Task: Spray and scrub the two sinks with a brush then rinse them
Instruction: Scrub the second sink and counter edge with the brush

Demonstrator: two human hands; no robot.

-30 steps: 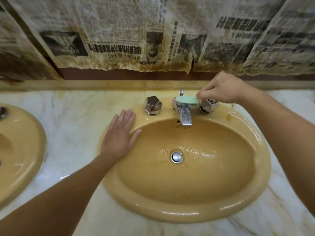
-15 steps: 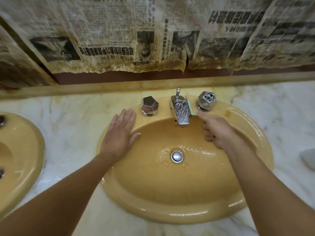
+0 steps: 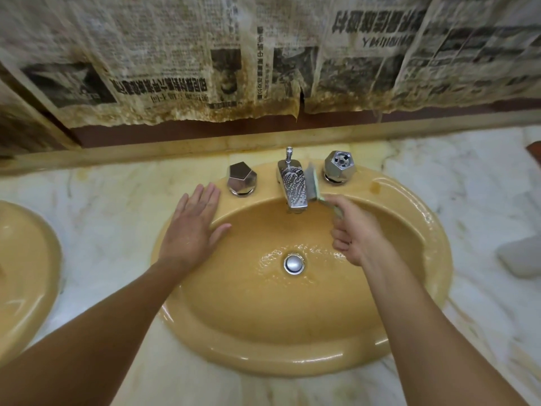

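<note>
A yellow oval sink (image 3: 292, 361) fills the middle, with wet foam around its chrome drain plug (image 3: 293, 264). My left hand (image 3: 193, 230) rests flat on the sink's left rim with fingers straight. My right hand (image 3: 355, 234) is over the basin and grips the handle of a green brush (image 3: 311, 183), whose head presses against the right side of the foamy chrome faucet (image 3: 292, 186). A second yellow sink (image 3: 44, 288) shows partly at the left edge.
Two faceted chrome knobs (image 3: 242, 179) (image 3: 339, 167) flank the faucet. White marble counter (image 3: 111, 206) surrounds both sinks. A pale grey object (image 3: 519, 259) lies on the counter at right. Stained newspaper (image 3: 263, 54) hangs on the wall behind.
My right hand came down from the faucet's top into the basin and moved the brush to the faucet's right side. My left hand stayed on the rim.
</note>
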